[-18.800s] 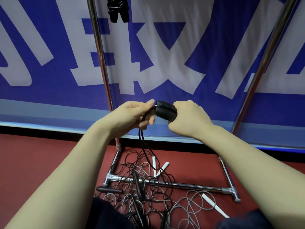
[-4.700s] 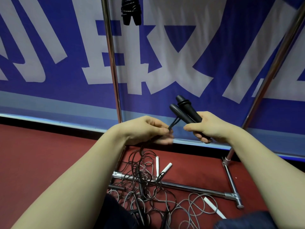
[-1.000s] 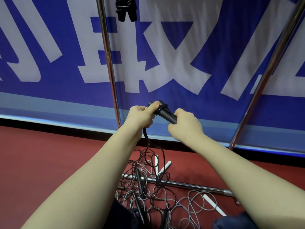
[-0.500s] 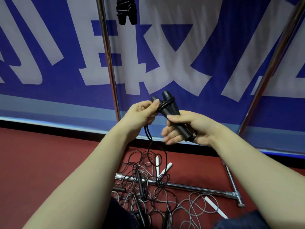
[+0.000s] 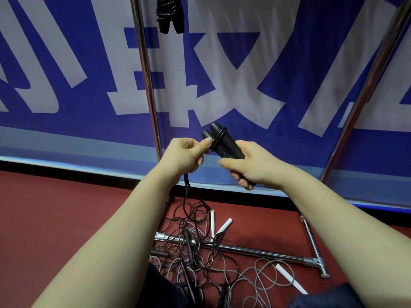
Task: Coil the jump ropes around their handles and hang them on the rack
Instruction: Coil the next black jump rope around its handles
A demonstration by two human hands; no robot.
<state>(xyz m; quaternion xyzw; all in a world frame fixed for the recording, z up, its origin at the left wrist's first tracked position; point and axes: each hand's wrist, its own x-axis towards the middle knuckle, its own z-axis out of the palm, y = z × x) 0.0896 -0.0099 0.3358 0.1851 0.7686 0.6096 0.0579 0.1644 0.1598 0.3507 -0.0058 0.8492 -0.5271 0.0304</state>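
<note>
My right hand (image 5: 253,165) grips two black jump rope handles (image 5: 224,141) held together, tips pointing up and left. A couple of turns of black rope circle the handles near their tips. My left hand (image 5: 186,155) pinches that black rope (image 5: 188,187) right beside the handles; the rope hangs from it down into a tangle on the floor. A coiled black jump rope (image 5: 170,12) hangs at the top edge from the rack, whose steel uprights (image 5: 145,74) rise left and right.
On the red floor lies a tangled pile of black and grey ropes (image 5: 200,258) with white handles (image 5: 224,225) and dark handles, draped over the rack's base bar (image 5: 266,254). A blue and white banner (image 5: 222,74) hangs behind. My knees show at the bottom edge.
My left hand has carried the rope round the handles, laying another turn near their tips. My right hand keeps its hold, the handles tilted slightly more to the left.
</note>
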